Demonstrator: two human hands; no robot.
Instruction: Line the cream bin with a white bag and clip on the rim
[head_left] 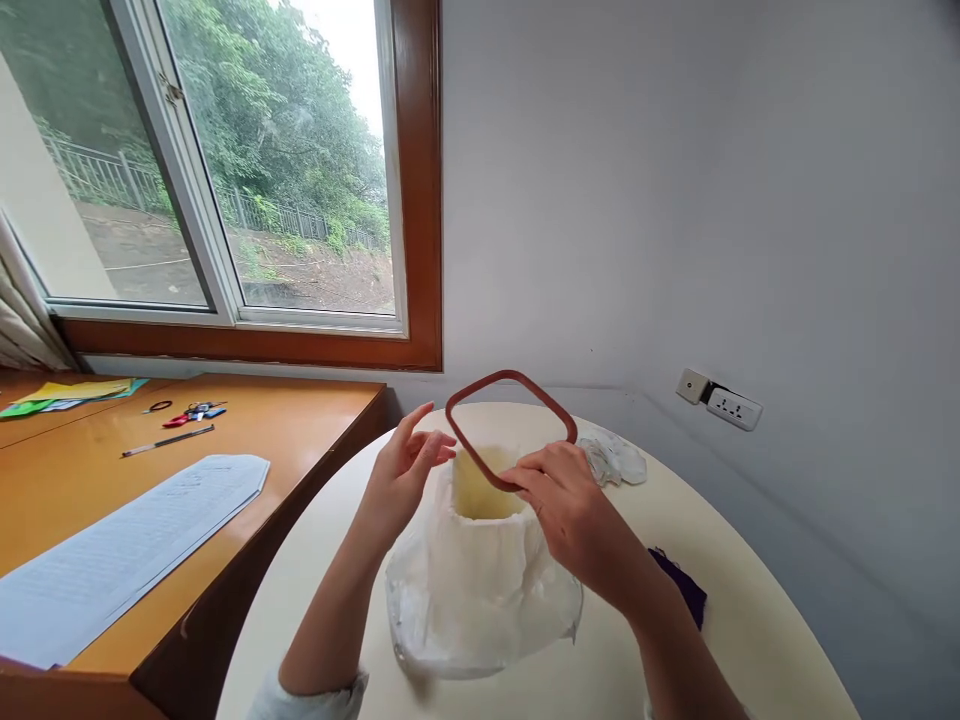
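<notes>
One head-worn camera looks forward and down from the near side of a round table [292,590], close behind the left hand [401,475] and right hand [570,505], facing the wall [555,200] beyond the table's far edge.

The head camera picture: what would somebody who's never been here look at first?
Probably the reddish-brown rounded-square frame near the middle, held tilted in the person's right grip. Just below it, a white hollow form with a pale yellow inside stands on the cream table. Next, the eye might go to the bright window at upper left, full of green trees.
</notes>
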